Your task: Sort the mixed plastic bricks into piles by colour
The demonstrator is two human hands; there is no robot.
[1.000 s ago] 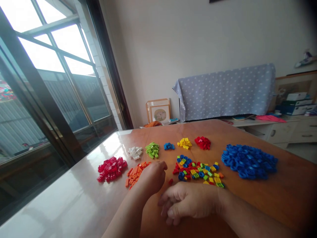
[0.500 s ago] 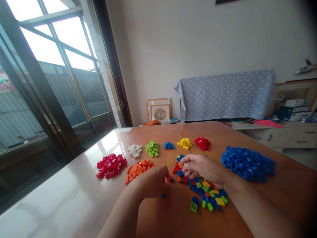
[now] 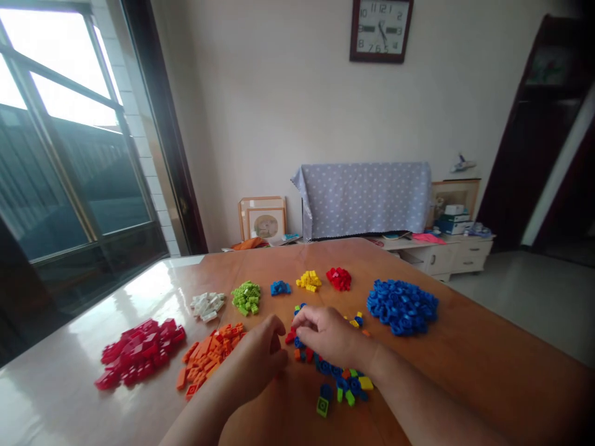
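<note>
My left hand (image 3: pixel 264 354) hovers low over the table, its fingers curled in and the thumb below them; what they hold, if anything, is hidden. My right hand (image 3: pixel 325 333) reaches over a pile of mixed toy bricks (image 3: pixel 344 379), covering part of it. Its fingers are bent together beside a few red bricks (image 3: pixel 290 336), and I cannot make out what lies between them. Left of my left hand spreads a heap of orange bricks (image 3: pixel 211 353). A lime-green brick (image 3: pixel 322 406) lies at the near edge of the mixed pile.
Sorted heaps ring the hands: dark pink (image 3: pixel 142 352), white (image 3: pixel 207 306), light green (image 3: pixel 246 297), small blue (image 3: pixel 280 288), yellow (image 3: pixel 308 280), red (image 3: pixel 339 279) and large blue (image 3: pixel 402 306). They rest on a glossy wooden table (image 3: pixel 260 260). A cloth-covered object (image 3: pixel 367 201) stands beyond.
The view has swung right and up, bringing a wall clock into sight. My right hand's fingers have drawn closer together over the mixed bricks. My left hand stays near the orange heap.
</note>
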